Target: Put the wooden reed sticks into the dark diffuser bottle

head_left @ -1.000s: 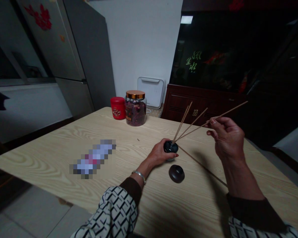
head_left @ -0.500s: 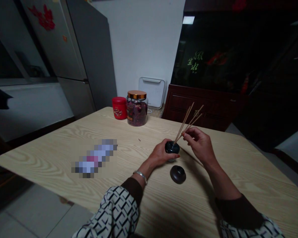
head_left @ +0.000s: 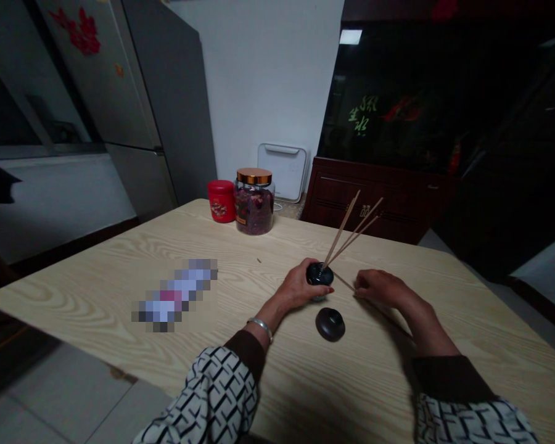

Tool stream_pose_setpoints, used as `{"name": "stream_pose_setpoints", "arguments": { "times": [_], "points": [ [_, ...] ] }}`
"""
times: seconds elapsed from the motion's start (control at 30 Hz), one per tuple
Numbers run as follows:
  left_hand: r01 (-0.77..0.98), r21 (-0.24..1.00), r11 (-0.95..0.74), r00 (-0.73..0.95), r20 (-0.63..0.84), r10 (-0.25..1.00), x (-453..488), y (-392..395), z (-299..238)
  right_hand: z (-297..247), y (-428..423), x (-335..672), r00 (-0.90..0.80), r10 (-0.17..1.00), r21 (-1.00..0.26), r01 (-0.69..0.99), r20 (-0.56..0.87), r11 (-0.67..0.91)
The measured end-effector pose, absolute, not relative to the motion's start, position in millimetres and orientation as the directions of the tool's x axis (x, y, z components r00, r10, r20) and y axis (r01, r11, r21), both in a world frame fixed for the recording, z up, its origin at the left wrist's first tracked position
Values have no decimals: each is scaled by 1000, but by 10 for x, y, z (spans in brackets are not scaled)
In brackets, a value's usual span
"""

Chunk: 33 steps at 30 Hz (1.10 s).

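Observation:
My left hand [head_left: 300, 285] is wrapped around a small dark glass diffuser bottle [head_left: 320, 276], which stands on the table. Several thin reed sticks [head_left: 348, 233] rise from the bottle's mouth and fan out to the upper right. Down at the tabletop, my right hand [head_left: 382, 287] has its fingertips closed on a loose reed stick [head_left: 345, 282] lying to the right of the bottle. Part of that stick is hidden under the hand. A round, dark brown lid [head_left: 330, 324] lies just in front of the bottle, touched by neither hand.
At the table's back edge stand a red canister [head_left: 221, 201] and a clear jar with a copper-coloured lid [head_left: 254, 202]. A blurred-out flat item [head_left: 180, 293] lies on the left of the wooden table [head_left: 97, 290]. A small dark sliver [head_left: 259, 260] lies mid-table.
My right hand has let go of the reeds in the bottle and moved down and right to the loose stick on the table. My left hand still holds the bottle.

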<state>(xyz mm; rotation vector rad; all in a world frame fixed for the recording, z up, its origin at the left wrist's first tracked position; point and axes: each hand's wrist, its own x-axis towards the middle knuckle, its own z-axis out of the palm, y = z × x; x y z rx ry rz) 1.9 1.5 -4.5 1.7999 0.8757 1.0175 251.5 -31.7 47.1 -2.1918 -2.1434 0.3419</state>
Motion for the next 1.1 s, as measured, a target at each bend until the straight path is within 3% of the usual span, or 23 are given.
{"name": "stream_pose_setpoints", "arguments": {
  "times": [0.13, 0.37, 1.1],
  "points": [
    [141, 918, -372, 428, 282, 859, 20, 17, -43, 271, -243, 2499, 27, 985, -168, 984, -170, -56],
    [148, 918, -368, 432, 275, 859, 16, 16, -40, 271, -260, 2515, -8, 981, -297, 954, -196, -52],
    [129, 919, -372, 420, 289, 860, 15, 5, -28, 217, -215, 2518, -15, 981, -247, 968, -195, -34]
  ]
}}
